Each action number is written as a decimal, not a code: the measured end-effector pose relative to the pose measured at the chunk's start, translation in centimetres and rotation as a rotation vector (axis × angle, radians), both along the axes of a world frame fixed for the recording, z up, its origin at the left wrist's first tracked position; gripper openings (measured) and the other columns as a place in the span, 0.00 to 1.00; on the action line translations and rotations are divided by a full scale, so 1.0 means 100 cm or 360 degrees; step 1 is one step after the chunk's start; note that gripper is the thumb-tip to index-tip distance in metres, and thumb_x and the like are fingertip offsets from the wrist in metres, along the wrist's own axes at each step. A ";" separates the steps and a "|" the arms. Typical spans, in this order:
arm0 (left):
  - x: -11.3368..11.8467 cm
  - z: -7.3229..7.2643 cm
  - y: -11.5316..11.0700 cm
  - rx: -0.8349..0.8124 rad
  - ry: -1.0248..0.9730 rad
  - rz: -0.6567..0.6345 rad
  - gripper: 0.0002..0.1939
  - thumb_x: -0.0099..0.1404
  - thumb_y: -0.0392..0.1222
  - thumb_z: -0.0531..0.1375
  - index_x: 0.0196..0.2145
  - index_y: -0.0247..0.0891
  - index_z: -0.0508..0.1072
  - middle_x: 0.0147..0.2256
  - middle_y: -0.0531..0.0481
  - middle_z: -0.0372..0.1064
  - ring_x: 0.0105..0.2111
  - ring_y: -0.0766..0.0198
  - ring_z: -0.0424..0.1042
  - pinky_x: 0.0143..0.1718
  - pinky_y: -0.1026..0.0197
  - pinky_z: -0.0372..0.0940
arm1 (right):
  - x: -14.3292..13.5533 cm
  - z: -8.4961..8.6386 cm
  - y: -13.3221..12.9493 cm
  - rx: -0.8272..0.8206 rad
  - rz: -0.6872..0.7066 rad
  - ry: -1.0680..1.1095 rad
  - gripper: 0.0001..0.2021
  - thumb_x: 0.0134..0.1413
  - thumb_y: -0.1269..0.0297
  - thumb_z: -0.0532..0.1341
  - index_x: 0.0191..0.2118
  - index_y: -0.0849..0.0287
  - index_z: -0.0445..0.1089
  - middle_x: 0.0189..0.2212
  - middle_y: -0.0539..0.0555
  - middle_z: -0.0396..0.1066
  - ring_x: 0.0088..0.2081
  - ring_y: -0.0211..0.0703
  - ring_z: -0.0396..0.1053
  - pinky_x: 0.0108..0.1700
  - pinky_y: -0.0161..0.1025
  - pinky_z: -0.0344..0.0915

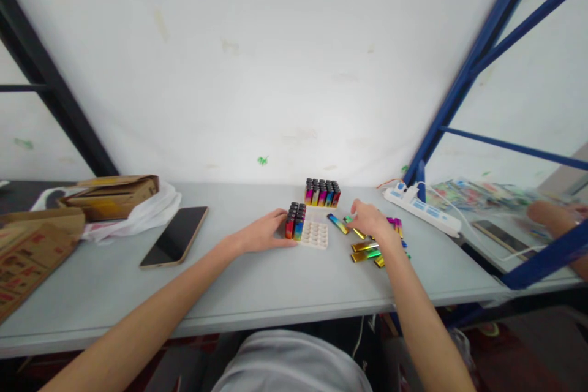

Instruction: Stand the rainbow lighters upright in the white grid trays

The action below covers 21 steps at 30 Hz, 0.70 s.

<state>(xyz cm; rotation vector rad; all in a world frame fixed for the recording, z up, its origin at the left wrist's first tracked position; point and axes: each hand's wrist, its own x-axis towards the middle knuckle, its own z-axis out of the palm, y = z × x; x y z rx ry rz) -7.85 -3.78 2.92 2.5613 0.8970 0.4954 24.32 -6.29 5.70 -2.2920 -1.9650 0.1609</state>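
Observation:
My left hand point(264, 231) is curled around the left side of a white tray point(316, 236) with round sockets, thumb at the near side and fingers at the far side. Several upright lighters point(295, 220) with black tops and rainbow-coloured bodies fill the tray's left part; bare sockets show on its right. To the right, my right hand point(369, 220) is low over a loose heap of shiny lighters point(366, 251), its thumb and fingers apart near a green one point(348, 218). A blue lighter point(337, 223) lies just left of those fingertips. The palm hides part of the heap.
A block of upright lighters point(323, 193) stands by the wall. A phone point(175, 237) and cardboard boxes point(110, 196) with a white plastic bag point(147, 217) are at left. At right are a power strip point(422, 209), a blue frame point(452, 95) and another person's hand point(549, 214).

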 end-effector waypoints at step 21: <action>0.000 0.000 -0.001 -0.0056 -0.0048 -0.0025 0.33 0.62 0.62 0.64 0.57 0.38 0.70 0.57 0.40 0.66 0.55 0.46 0.68 0.61 0.49 0.62 | -0.058 0.016 -0.012 0.0446 0.0618 0.1553 0.23 0.61 0.38 0.53 0.33 0.55 0.60 0.21 0.43 0.55 0.22 0.35 0.53 0.24 0.32 0.52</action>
